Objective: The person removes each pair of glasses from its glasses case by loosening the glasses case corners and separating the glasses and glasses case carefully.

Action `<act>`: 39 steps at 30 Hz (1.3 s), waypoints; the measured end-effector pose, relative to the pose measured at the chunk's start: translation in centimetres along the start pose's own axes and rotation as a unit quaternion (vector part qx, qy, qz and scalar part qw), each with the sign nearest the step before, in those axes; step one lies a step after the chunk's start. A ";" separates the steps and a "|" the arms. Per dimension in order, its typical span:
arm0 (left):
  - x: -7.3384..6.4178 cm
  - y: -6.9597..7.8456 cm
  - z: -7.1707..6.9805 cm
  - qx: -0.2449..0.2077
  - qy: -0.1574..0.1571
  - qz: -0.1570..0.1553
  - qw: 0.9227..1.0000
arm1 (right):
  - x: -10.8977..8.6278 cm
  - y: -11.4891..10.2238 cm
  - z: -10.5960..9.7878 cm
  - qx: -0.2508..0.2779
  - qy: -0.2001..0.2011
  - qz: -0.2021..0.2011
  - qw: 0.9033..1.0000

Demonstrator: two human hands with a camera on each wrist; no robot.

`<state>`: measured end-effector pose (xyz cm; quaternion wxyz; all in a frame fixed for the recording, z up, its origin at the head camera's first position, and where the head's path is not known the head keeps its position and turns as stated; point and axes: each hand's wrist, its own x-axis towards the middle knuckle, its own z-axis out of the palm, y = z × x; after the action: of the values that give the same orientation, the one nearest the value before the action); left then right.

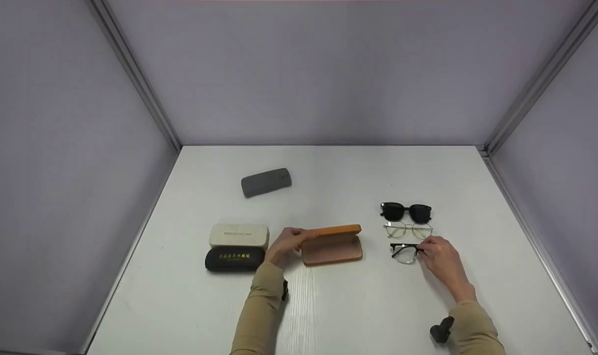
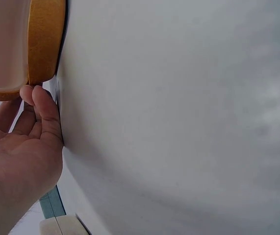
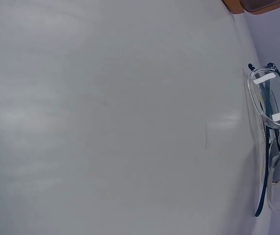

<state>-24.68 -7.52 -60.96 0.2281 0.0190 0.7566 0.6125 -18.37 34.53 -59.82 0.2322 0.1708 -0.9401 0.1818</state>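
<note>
An orange glasses case (image 1: 332, 252) lies on the table with its lid raised, showing a pinkish-brown lining. My left hand (image 1: 285, 243) holds it at the left end; in the left wrist view the fingertips meet the corner of the orange shell (image 2: 46, 39). Off to the right, my right hand (image 1: 442, 261) pinches a pair of eyeglasses (image 1: 403, 245) with a black top rim and clear lower rims. The right wrist view shows those eyeglasses (image 3: 272, 100) with white reflections on a lens, while most of the hand is out of frame.
Just beyond the right hand lie thin metal-rimmed glasses (image 1: 421, 227), then black sunglasses (image 1: 420, 214). Left of the left hand sit a black case (image 1: 233, 264) with gold lettering and a cream case (image 1: 239, 235). A grey case (image 1: 266, 183) lies farther back. Panels enclose the white table (image 1: 338, 182).
</note>
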 end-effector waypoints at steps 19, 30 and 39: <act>-0.5 0.0 -0.1 -0.032 -0.016 0.018 0.999 | 0.8 0.5 0.7 0.022 -0.059 0.050 0.997; -0.4 0.0 0.0 -0.030 -0.013 0.014 0.999 | 0.8 1.0 1.1 0.028 -0.056 0.042 0.997; -0.3 0.0 0.1 -0.031 -0.008 0.005 0.999 | 0.8 0.6 0.5 0.045 -0.032 0.026 0.998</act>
<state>-24.36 -7.57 -60.88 0.2319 0.0206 0.7354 0.6364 -19.48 34.65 -60.03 0.1892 0.1625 -0.9421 0.2242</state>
